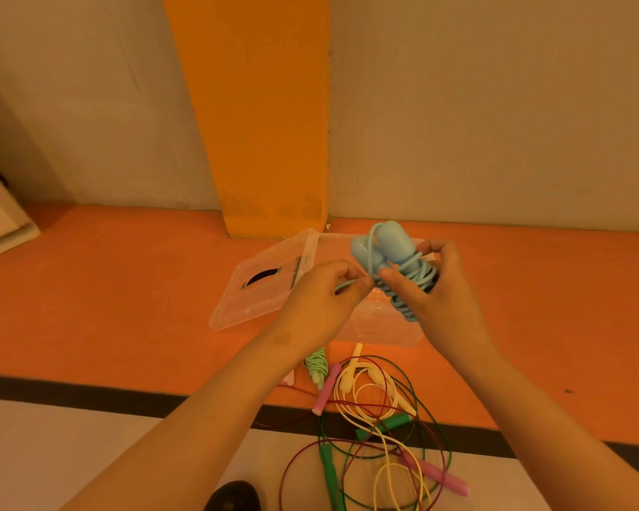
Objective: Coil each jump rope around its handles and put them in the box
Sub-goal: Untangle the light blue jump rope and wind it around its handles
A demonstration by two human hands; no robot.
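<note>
Blue rope (415, 274) held above box (384, 333), coils gripped against handles (393, 239) by right hand (434, 293); loose tail pinched by left hand (321, 300). Cord judged light, springy, apt to unwind; best clamped across coils at handles. Other ropes (346, 381) seen tangled on floor (126, 289) nearby.

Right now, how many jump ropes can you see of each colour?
blue rope: 1
pale green rope: 1
yellow rope: 1
pink-handled rope: 1
dark green rope: 1
Total: 5
</note>
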